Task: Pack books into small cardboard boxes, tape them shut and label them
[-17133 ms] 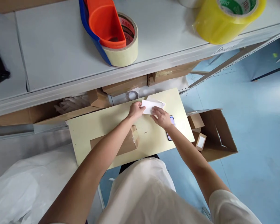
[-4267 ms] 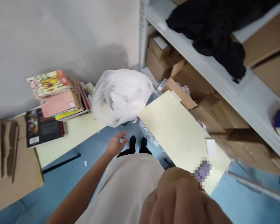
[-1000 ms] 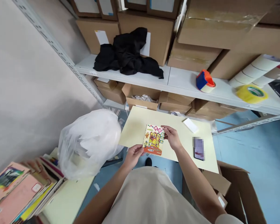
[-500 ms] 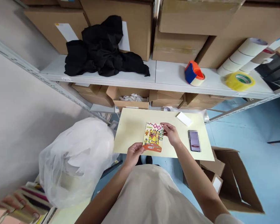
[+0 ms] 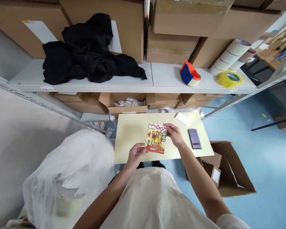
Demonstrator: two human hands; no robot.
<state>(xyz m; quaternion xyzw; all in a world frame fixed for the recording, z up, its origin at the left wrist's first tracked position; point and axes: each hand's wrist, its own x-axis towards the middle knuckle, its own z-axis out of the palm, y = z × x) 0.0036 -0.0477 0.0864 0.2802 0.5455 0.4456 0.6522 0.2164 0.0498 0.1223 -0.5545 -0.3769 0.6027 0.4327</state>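
Note:
Between my two hands is a small colourful booklet (image 5: 155, 139) with cartoon figures and Chinese characters on its cover, held above the pale yellow table (image 5: 128, 127). The fingers of my left hand (image 5: 135, 155) pinch its lower left corner. At its upper right edge my right hand (image 5: 173, 135) grips it, thumb and fingers closed on the side. A phone (image 5: 194, 139) with a blurred screen lies on the table to the right of my right hand. Behind it sits a small white box (image 5: 182, 118).
A shelf (image 5: 166, 86) behind the table bears black cloth (image 5: 88, 54), a tape dispenser (image 5: 190, 73) and yellow tape (image 5: 229, 79). Cartons are stacked above and below. A large white plastic bag (image 5: 69, 178) stands at the left. An open carton (image 5: 231, 171) is on the floor at right.
The camera view has shifted a little to the right, so most things appear further left. Both hands keep hold of the booklet, which is in nearly the same pose.

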